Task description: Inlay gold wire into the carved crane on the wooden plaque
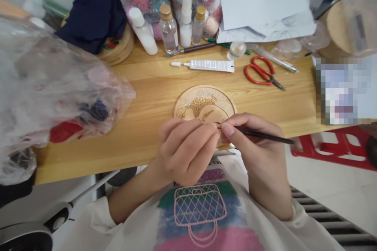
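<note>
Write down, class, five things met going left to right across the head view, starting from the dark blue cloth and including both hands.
Dark blue cloth, leftmost white-capped bottle, left hand, right hand, red slotted plastic.

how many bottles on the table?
4, in a row at the back. Left to right: white-capped bottle, larger gold-capped bottle, tall white-topped bottle, smaller gold-capped bottle. More may be hidden behind the clutter.
</note>
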The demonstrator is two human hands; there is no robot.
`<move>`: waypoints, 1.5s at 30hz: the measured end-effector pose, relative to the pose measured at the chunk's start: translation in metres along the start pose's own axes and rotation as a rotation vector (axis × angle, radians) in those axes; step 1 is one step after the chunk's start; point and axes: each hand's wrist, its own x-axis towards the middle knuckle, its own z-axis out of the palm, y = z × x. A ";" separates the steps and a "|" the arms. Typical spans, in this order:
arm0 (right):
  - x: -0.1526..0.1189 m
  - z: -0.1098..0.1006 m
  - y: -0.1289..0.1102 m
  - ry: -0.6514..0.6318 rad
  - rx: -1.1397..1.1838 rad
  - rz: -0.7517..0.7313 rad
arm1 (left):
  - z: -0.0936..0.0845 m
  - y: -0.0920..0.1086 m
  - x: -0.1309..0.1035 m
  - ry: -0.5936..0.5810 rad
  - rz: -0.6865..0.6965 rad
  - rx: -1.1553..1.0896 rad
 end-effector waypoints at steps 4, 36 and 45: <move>-0.003 -0.008 0.000 -0.025 0.081 0.037 | -0.002 0.004 0.003 0.016 0.104 0.039; -0.017 -0.043 0.003 -0.125 0.314 0.129 | -0.003 0.041 0.010 0.107 0.053 -0.105; -0.034 -0.131 0.023 0.440 -0.109 0.013 | -0.002 0.036 0.012 0.086 0.154 -0.042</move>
